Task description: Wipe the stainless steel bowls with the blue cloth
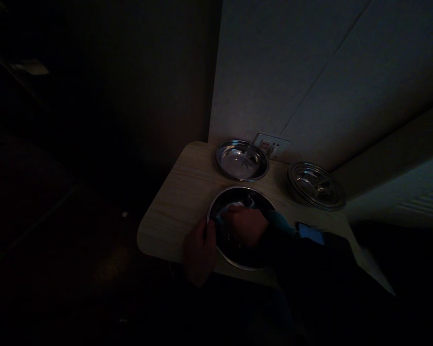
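Note:
A round metal bowl sits near the front edge of a small wooden table. My left hand is closed on its left rim, with the thumb along the edge. Inside the bowl, my right hand presses down with bent fingers on a pale bluish cloth. Dim light hides most of the bowl's inside and the fingertips of my right hand. A dark sleeve covers my right forearm, which crosses the bowl's right side.
Behind stands a shallow metal bowl by the wall. Several nested metal bowls are at the back right of the wooden table. A phone lies right of my forearm. A wall socket is behind.

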Demonstrator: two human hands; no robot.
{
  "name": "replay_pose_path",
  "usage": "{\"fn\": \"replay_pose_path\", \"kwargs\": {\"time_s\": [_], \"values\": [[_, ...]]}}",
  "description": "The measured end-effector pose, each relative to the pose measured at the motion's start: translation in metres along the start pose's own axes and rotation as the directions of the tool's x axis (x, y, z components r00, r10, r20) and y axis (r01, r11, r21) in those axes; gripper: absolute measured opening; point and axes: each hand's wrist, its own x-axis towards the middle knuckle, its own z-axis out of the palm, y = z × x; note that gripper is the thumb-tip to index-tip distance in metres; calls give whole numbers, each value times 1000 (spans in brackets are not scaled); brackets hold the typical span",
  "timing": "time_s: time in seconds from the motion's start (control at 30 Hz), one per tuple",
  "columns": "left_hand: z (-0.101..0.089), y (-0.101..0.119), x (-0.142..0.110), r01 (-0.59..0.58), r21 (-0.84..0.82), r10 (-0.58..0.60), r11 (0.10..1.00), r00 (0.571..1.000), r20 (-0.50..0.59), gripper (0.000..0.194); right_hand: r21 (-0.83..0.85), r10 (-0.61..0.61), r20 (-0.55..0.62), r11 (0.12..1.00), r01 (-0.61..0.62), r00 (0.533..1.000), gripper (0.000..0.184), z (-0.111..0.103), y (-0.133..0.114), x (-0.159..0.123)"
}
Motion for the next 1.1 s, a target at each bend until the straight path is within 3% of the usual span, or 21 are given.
{"fn": "replay_pose_path", "kwargs": {"time_s": [0.2,0.33,0.5,0.7,0.9,1.1], "values": [[0,1,0,23,43,-22,999,1000,-9,34,-29,-61,3,998,61,998,29,10,-2,2],[1,1,1,-14,34,15,999,1000,-25,32,-50,3,-65,999,-6,998,29,8,-1,3],[1,0,2,8,38,-8,999,1000,-21,34,2,-121,42,993,121,992,27,7,0,-5],[0,0,3,-14,-2,14,1000,1000,-1,32,-39,55,-71,998,-58,996,26,0,4,15],[0,0,3,4,13,-4,1000,1000,-18,34,32,-139,77,990,137,987,24,5,-4,-6],[-2,-4,6,-9,-29,10,1000,1000,27,32,-16,30,-74,999,-31,997,29,0,-2,13]]}}
